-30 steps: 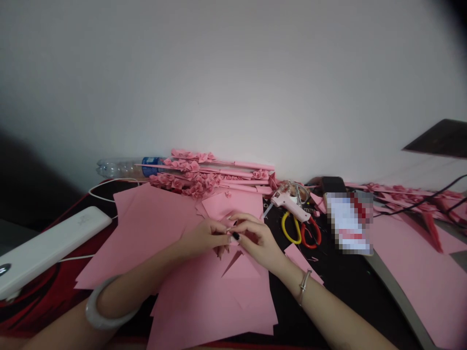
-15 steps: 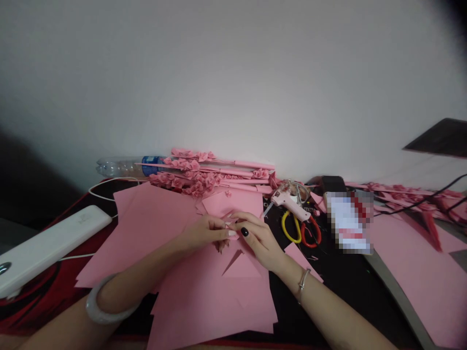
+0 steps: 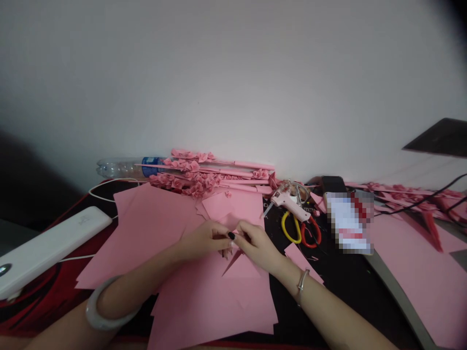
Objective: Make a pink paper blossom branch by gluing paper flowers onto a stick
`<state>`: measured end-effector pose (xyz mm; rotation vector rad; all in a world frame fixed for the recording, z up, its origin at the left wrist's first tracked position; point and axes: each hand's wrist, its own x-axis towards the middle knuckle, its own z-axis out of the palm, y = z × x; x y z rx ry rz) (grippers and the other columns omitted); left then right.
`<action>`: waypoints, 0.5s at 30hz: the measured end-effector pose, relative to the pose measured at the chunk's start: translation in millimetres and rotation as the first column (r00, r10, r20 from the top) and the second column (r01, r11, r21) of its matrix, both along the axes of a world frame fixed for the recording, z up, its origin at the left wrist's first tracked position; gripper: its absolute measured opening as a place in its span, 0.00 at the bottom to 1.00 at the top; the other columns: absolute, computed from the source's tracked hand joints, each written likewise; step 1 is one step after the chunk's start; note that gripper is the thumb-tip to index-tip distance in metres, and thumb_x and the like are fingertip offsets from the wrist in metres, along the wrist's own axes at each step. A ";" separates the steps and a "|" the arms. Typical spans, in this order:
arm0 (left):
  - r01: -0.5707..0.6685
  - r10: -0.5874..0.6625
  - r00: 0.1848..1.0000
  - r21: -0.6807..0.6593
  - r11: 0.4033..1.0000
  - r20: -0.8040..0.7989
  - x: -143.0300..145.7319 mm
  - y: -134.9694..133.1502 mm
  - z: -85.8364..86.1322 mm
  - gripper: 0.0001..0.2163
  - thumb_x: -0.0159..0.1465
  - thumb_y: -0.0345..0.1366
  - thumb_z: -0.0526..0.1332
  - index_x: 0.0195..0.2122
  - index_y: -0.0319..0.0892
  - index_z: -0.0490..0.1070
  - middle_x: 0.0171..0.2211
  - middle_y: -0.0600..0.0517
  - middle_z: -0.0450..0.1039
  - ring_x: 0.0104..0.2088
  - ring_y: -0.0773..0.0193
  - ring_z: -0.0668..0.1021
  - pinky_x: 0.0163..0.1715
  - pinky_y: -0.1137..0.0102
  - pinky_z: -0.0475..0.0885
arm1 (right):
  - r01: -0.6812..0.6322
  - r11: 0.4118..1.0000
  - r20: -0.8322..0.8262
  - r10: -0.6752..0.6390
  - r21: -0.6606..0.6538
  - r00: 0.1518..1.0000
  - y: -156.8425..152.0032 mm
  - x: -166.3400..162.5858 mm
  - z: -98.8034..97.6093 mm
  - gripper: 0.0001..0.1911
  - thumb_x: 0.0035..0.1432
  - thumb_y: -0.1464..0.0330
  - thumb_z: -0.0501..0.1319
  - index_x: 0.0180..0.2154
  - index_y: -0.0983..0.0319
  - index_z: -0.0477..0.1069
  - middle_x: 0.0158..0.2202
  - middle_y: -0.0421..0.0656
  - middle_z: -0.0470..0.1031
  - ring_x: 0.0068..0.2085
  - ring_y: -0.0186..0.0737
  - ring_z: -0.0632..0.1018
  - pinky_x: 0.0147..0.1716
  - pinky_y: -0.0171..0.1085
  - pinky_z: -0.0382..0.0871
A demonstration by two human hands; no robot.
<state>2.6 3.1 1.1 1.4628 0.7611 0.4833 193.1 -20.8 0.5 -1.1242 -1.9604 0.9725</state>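
My left hand (image 3: 203, 239) and my right hand (image 3: 257, 244) meet over a spread of pink paper sheets (image 3: 204, 296) on the table. Both pinch a small folded piece of pink paper (image 3: 231, 239) between their fingertips. The piece is mostly hidden by my fingers. A pale bangle (image 3: 104, 311) sits on my left forearm and a thin silver bracelet (image 3: 302, 286) on my right wrist.
A pink glue gun (image 3: 291, 203) and scissors with yellow and red handles (image 3: 301, 229) lie right of my hands. Pink paper flower stems (image 3: 204, 175) and a plastic bottle (image 3: 127, 166) lie by the wall. A white device (image 3: 47, 245) is at left, a phone (image 3: 348, 221) at right.
My fingers have shifted on the small pink piece. The right thumb with its dark nail has moved left and closer to the left fingertips. The arms have stayed in place.
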 end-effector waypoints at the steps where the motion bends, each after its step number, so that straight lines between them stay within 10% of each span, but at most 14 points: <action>1: 0.002 -0.002 1.000 -0.003 1.000 -0.002 0.3 -0.3 -0.3 0.11 0.59 0.41 0.66 0.25 0.39 0.75 0.20 0.53 0.75 0.23 0.68 0.77 0.27 0.75 0.71 | -0.013 1.000 0.007 0.013 -0.005 1.000 0.1 0.0 -0.2 0.15 0.63 0.69 0.55 0.25 0.59 0.55 0.22 0.33 0.56 0.24 0.31 0.59 0.23 0.31 0.52; 15: -0.007 0.007 1.000 -0.009 1.000 -0.018 0.9 -0.8 1.4 0.11 0.61 0.42 0.65 0.27 0.39 0.76 0.21 0.54 0.76 0.24 0.69 0.77 0.28 0.76 0.71 | -0.043 0.997 -0.017 0.045 0.065 0.999 1.7 2.0 -0.3 0.12 0.62 0.74 0.51 0.26 0.58 0.55 0.24 0.35 0.60 0.26 0.33 0.63 0.26 0.31 0.56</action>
